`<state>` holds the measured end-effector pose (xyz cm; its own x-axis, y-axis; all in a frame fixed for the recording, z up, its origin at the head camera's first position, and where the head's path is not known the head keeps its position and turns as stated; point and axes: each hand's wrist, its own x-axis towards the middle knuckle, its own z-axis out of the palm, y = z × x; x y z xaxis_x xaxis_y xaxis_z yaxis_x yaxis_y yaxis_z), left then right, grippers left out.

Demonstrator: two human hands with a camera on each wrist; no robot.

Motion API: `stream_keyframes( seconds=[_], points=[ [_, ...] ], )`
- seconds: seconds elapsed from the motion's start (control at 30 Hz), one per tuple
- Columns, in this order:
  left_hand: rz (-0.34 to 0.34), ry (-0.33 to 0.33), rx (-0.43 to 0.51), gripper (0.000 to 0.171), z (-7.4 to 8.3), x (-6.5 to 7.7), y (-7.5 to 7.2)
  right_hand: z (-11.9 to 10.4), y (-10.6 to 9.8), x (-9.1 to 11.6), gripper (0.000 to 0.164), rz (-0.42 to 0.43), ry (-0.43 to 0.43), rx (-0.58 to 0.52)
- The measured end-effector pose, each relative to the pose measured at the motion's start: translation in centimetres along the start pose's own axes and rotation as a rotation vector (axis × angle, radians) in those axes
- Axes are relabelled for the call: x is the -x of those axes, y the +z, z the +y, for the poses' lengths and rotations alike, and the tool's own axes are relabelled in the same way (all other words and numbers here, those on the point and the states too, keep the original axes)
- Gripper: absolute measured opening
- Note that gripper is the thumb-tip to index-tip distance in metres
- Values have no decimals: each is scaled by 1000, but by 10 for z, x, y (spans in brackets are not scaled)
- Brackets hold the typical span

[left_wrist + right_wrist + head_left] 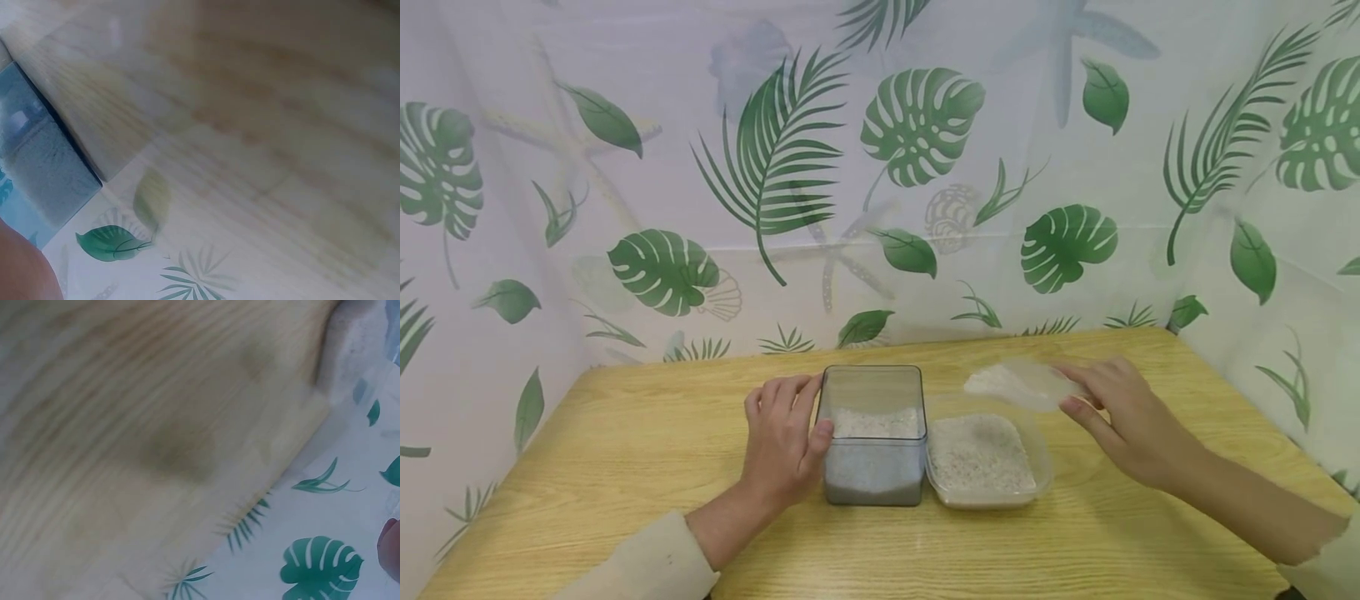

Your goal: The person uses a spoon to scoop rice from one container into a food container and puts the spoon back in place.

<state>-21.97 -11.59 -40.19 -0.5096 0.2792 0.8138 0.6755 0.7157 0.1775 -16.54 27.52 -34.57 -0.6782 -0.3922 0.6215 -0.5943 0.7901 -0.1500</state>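
Note:
A smoky see-through box with pale grain inside stands on the table. My left hand grips its left side, thumb at the near left edge; the left wrist view shows the box and part of a finger. Just right of the box stands a clear plastic tub of pale, speckled grain. Over the tub's far right side, my right hand pinches one end of a translucent scoop with white grain at its other end. A right fingertip shows in the right wrist view.
Both containers rest on a light wood-grain table. Behind and beside it hangs a white sheet printed with green leaves, close to the table's far edge.

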Motion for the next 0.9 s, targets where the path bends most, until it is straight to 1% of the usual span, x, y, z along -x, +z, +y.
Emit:
stream_keyframes(
  seconds=[0.1, 0.3, 0.4, 0.5, 0.63, 0.8, 0.9],
  points=[
    [0, 0, -1, 83, 0, 0, 0, 7, -1, 10, 37, 22, -7, 11],
    [-1, 0, 0, 82, 0, 0, 0, 20, 1, 31, 35, 41, 7, 33],
    [-3, -1, 1, 83, 0, 1, 0, 25, 3, 40, 34, 64, -10, 41],
    [-6, -6, -1, 84, -1, 1, 0, 30, 6, 45, 34, 89, -54, 44],
    [-8, -9, -3, 83, -1, 1, 0, 32, 12, 50, 34, 93, -95, 45],
    [-3, -2, 6, 81, -1, 1, 0, 31, 18, 56, 35, 98, -112, 51],
    [-1, 3, 7, 80, -1, 0, 0, 32, 20, 57, 39, 119, -136, 52]
  ],
)
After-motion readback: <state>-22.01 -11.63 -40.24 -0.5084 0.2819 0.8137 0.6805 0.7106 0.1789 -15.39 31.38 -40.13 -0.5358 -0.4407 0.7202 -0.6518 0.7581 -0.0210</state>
